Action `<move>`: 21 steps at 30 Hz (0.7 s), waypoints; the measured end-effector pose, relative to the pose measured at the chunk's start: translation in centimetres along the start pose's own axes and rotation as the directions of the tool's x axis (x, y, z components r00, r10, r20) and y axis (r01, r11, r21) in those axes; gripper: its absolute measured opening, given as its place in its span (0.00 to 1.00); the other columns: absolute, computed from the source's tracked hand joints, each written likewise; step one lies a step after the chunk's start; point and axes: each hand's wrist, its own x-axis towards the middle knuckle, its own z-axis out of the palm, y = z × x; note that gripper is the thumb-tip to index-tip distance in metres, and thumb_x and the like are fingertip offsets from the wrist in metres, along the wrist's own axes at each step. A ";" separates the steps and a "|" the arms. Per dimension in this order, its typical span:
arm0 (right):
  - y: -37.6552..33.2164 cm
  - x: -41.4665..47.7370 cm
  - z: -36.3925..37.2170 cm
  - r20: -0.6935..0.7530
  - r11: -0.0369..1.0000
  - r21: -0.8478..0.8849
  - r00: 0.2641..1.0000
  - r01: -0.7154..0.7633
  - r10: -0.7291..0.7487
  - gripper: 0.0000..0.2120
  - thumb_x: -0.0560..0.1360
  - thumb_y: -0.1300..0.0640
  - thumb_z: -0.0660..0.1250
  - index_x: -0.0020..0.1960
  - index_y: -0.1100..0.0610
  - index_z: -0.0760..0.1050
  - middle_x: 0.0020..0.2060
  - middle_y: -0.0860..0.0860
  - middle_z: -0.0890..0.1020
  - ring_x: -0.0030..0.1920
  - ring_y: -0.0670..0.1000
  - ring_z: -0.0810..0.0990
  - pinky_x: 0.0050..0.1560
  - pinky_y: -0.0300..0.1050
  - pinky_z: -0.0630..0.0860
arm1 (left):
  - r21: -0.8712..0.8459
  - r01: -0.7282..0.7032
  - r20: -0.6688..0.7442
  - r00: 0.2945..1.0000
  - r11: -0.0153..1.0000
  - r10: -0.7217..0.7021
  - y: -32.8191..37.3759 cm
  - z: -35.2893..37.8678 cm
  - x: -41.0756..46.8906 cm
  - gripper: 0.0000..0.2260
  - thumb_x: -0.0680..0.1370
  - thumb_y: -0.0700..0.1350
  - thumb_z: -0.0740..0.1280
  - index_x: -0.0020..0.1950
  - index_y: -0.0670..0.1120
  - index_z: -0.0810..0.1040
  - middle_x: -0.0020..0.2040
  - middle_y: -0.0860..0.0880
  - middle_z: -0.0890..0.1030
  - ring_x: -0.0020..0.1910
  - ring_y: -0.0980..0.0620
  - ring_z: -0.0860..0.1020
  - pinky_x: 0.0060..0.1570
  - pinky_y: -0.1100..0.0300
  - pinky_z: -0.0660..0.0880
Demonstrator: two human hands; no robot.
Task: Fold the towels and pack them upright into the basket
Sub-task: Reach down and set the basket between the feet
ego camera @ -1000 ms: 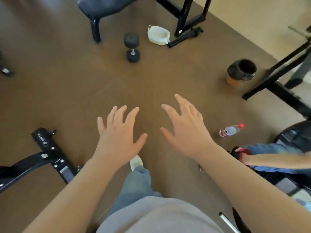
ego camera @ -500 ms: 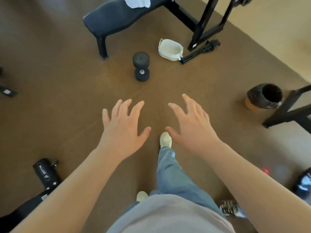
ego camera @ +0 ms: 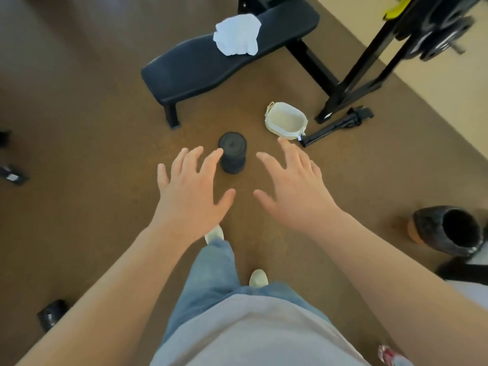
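A crumpled white towel (ego camera: 237,35) lies on the black padded bench (ego camera: 200,67) at the top of the view. A small cream fabric basket (ego camera: 286,120) stands on the brown floor to the right of the bench, and nothing shows inside it. My left hand (ego camera: 191,195) and my right hand (ego camera: 295,188) are stretched out in front of me over the floor, fingers spread, holding nothing. Both hands are well short of the towel and the basket.
A black dumbbell (ego camera: 232,151) stands on end on the floor just beyond my left fingertips. A black rack frame (ego camera: 369,62) with weight plates rises at the right. A black-lined bin (ego camera: 446,229) lies at the right edge. My legs and shoes are below.
I have walked forward: the bench, towel, basket and dumbbell have come nearer and lower in view. My hands stay spread and hold nothing.
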 end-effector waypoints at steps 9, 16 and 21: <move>0.7 21.7 -5.5 -0.003 0.989 0.033 0.989 -0.145 0.146 0.34 0.80 0.40 0.67 0.81 0.45 0.57 0.82 0.56 0.51 0.82 0.61 0.52 0.78 0.66 0.58 | 0.034 -0.131 0.029 0.991 0.991 0.131 -4.1 -4.4 25.5 0.34 0.79 0.65 0.63 0.81 0.58 0.53 0.82 0.47 0.57 0.82 0.43 0.52 0.77 0.32 0.49; 2.6 34.1 -9.8 -0.034 0.976 0.049 0.976 -0.212 0.213 0.34 0.79 0.39 0.67 0.80 0.45 0.58 0.82 0.57 0.53 0.81 0.61 0.55 0.77 0.67 0.60 | 0.114 -0.220 0.087 0.974 0.969 0.210 -3.9 -8.5 39.5 0.35 0.79 0.66 0.63 0.82 0.58 0.53 0.83 0.47 0.57 0.82 0.42 0.52 0.77 0.33 0.49; 6.8 41.1 -12.0 -0.022 0.971 0.072 0.973 -0.228 0.230 0.34 0.79 0.39 0.67 0.80 0.45 0.58 0.82 0.58 0.52 0.81 0.63 0.53 0.77 0.67 0.60 | 0.144 -0.216 0.134 0.971 0.966 0.198 -1.9 -8.9 48.1 0.35 0.79 0.66 0.62 0.82 0.58 0.53 0.83 0.47 0.56 0.83 0.43 0.51 0.77 0.34 0.49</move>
